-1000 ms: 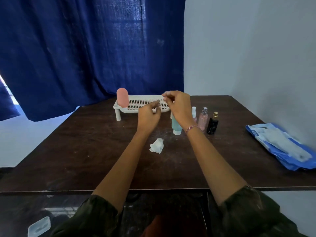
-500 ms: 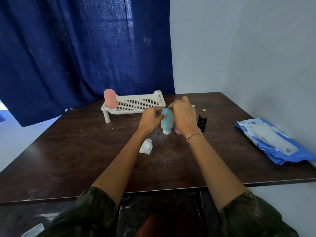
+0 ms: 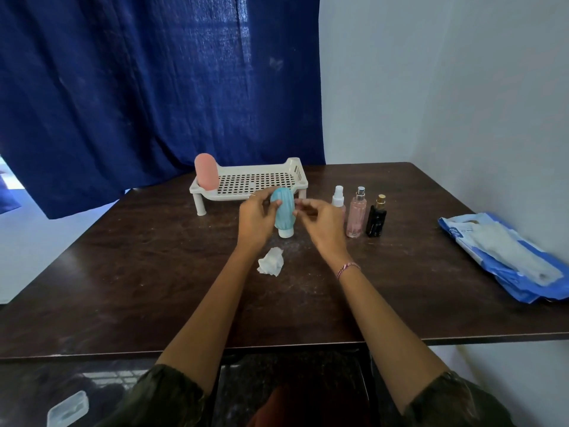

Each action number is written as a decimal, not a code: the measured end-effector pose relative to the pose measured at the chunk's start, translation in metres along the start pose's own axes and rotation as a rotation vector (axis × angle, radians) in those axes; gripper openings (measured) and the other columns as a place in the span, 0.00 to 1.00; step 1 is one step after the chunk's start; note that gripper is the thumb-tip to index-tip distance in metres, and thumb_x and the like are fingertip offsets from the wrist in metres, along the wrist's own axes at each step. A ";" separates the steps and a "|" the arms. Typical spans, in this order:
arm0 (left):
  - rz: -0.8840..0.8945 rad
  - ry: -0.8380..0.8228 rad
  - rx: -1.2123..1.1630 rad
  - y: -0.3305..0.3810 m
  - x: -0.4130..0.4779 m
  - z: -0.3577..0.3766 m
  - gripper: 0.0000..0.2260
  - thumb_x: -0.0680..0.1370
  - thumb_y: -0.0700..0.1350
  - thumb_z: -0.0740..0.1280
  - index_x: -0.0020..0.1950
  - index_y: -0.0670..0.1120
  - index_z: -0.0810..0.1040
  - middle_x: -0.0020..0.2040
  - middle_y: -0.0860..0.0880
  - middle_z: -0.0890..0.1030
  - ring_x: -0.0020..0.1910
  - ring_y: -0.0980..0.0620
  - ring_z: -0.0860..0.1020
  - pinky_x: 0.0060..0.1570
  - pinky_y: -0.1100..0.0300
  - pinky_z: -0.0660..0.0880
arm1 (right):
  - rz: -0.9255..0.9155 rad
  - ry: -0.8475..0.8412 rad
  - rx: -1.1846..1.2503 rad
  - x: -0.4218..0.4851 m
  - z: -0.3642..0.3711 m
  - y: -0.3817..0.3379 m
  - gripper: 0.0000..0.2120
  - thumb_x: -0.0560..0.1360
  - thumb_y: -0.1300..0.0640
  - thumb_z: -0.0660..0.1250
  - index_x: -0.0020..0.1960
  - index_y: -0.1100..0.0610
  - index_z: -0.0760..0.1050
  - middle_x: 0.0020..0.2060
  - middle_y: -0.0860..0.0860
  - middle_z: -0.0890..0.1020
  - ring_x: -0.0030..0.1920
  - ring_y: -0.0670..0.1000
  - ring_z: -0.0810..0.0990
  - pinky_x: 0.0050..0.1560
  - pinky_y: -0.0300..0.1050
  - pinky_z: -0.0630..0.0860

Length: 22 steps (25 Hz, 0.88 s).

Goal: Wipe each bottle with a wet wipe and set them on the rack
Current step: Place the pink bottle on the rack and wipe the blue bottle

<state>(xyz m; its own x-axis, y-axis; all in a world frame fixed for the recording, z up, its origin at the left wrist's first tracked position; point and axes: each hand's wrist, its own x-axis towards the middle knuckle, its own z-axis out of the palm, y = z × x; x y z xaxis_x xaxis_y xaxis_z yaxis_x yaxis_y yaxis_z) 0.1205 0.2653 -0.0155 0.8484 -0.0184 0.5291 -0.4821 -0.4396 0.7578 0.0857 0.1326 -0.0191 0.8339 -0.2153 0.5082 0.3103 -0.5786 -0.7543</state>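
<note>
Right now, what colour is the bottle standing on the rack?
The bottle on the rack is pink, clearest in the head view.

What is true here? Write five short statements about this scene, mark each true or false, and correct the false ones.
1. A rounded pink bottle stands on the rack. True.
2. The left hand grips the teal bottle. True.
3. The crumpled wipe lies on the rack. False: it lies on the table.
4. The black bottle stands on the rack. False: it stands on the table beside a pink spray bottle.
5. The blue wipes pack lies on the table's right side. True.
</note>
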 end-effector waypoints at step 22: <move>-0.067 -0.268 -0.496 -0.032 -0.003 -0.003 0.16 0.79 0.50 0.58 0.67 0.57 0.71 0.71 0.48 0.71 0.72 0.51 0.65 0.73 0.50 0.59 | -0.231 -0.424 0.070 -0.022 0.013 0.002 0.08 0.68 0.52 0.74 0.45 0.53 0.81 0.43 0.49 0.78 0.43 0.45 0.75 0.44 0.36 0.73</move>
<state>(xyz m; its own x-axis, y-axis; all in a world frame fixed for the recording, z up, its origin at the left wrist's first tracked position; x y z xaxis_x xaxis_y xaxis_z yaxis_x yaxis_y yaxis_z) 0.1327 0.2826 -0.0405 0.8755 -0.2607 0.4069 -0.4151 0.0253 0.9094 0.0737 0.1467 -0.0375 0.8473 0.2609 0.4625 0.5273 -0.5161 -0.6749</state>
